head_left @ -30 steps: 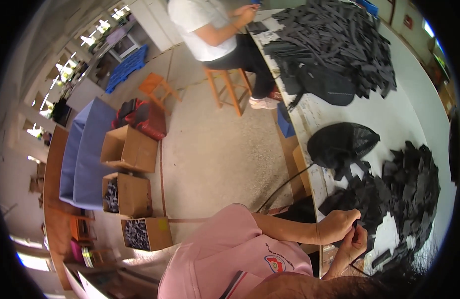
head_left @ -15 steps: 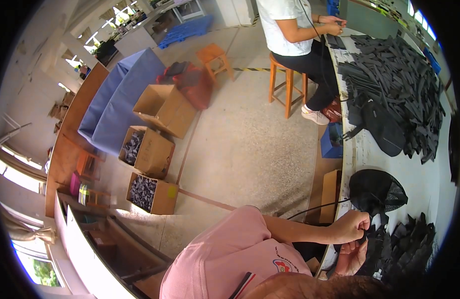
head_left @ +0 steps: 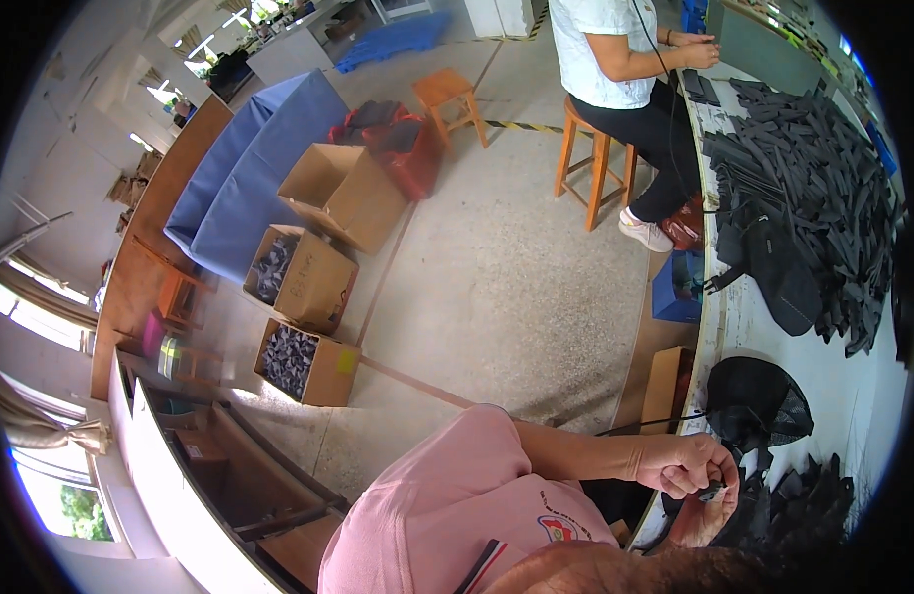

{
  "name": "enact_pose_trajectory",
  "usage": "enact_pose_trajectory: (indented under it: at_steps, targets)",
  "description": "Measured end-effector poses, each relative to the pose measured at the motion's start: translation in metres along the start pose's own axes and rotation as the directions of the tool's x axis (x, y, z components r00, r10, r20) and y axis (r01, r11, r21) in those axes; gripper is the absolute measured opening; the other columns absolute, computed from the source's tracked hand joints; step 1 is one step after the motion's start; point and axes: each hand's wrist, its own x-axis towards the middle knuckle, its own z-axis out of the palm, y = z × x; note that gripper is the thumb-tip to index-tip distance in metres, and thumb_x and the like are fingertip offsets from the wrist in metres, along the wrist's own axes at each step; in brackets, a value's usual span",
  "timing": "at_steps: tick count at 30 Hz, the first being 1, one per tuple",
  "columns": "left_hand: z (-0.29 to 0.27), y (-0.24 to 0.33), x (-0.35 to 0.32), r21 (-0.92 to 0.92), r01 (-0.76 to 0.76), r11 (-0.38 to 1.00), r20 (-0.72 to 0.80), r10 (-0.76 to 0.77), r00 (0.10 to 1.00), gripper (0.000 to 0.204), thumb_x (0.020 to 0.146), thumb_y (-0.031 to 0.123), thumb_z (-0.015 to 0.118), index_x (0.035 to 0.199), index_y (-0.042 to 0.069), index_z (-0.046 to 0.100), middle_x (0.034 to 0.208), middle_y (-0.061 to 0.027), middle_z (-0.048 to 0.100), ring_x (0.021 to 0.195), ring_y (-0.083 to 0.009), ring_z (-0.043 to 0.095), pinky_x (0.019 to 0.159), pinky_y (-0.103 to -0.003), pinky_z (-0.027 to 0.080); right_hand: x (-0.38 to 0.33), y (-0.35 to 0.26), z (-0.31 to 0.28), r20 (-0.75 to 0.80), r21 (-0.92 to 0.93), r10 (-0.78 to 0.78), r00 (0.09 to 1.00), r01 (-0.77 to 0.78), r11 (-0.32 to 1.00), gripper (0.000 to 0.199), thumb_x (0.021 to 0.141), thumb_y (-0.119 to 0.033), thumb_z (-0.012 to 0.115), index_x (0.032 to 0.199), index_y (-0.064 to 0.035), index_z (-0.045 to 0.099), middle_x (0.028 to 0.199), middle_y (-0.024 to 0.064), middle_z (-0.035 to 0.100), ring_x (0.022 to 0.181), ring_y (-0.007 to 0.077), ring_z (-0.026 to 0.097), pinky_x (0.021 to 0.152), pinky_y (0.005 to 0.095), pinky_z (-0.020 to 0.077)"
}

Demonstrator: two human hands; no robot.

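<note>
Window: glaring white, blue-fringed, left of the pink shirt
Floor: bright beyond the shirt, mottled shadow to the shirt's right
Black scraps: dim, right of the shirt
Wooden panel: fisheye-bowed, far left of the shirt

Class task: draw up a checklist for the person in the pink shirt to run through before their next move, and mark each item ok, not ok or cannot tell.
1. Small dark piece held: ok, it sits at the fingers of the right hand.
2. Left hand gripping the piece too: cannot tell; its fingers are curled, close by the right hand.
3. Whole piece visible: not ok, fingers cover part of it.
4. Loose black pieces close by: ok, they lie on the table beside the hands.
5. Those pieces neatly stacked: not ok, they form a jumbled heap.
6. Black cord clear of the left forearm: cannot tell from this angle.
</note>
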Motion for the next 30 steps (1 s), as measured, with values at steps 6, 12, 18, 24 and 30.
enact_pose_trajectory:
  at_steps: [6,12,18,24,30]
  targets:
    - [0.007,-0.01,0.004,0.939,-0.28,0.199,0.043,0.74,0.671,0.013,0.069,-0.005,0.059,0.081,-0.001,0.054,0.072,-0.0051,0.053,0.058,-0.0142,0.052,0.051,-0.026,0.04,0.022,0.004,-0.015,0.105,-0.129,-0.248,0.963,0.26,0.957,0.022,0.085,-0.022,0.056,0.097,-0.0037,0.052,0.105,0.0055,0.052,0.095,0.0153,0.051,0.087,0.029,0.0393]
    - [0.008,-0.014,0.015,0.946,-0.316,-0.07,0.205,0.885,0.417,0.011,0.073,-0.005,0.058,0.079,0.001,0.05,0.072,-0.0088,0.052,0.064,-0.0213,0.053,0.055,-0.029,0.039,0.023,-0.009,0.017,0.065,-0.609,-0.431,0.9,0.378,0.698,0.02,0.086,-0.022,0.054,0.09,-0.0019,0.052,0.096,0.0051,0.054,0.088,0.0125,0.049,0.08,0.0227,0.0375]
    - [-0.004,-0.014,0.013,0.903,-0.329,0.275,-0.048,0.827,0.56,0.015,0.073,-0.006,0.056,0.082,0.0,0.047,0.069,-0.0065,0.052,0.057,-0.015,0.051,0.05,-0.024,0.039,0.021,-0.003,0.03,-0.161,-0.719,-0.327,0.931,0.117,0.685,0.018,0.089,-0.021,0.048,0.084,-0.0038,0.049,0.074,0.0001,0.051,0.063,0.0045,0.042,0.056,0.0182,0.0344]
    - [-0.003,0.002,0.006,0.078,-0.191,0.978,-0.226,0.204,0.952,0.024,0.073,-0.009,0.051,0.095,0.0,0.048,0.069,-0.0019,0.052,0.038,-0.001,0.034,0.034,-0.016,0.022,0.019,0.006,0.031,-0.326,-0.316,-0.191,0.926,0.084,0.945,0.019,0.088,-0.023,0.051,0.084,-0.0041,0.052,0.078,0.0002,0.055,0.073,0.0071,0.053,0.062,0.0174,0.0405]
    - [0.014,0.006,0.007,0.013,0.04,0.999,0.119,-0.041,0.992,0.031,0.071,-0.01,0.052,0.101,-0.003,0.052,0.078,-0.0032,0.058,0.039,-0.0011,0.037,0.033,-0.014,0.025,-0.007,-0.006,0.008,-0.144,-0.264,-0.218,0.965,0.174,0.949,0.028,0.085,-0.025,0.056,0.102,-0.0036,0.054,0.097,0.0049,0.059,0.082,0.0132,0.057,0.075,0.0237,0.0443]
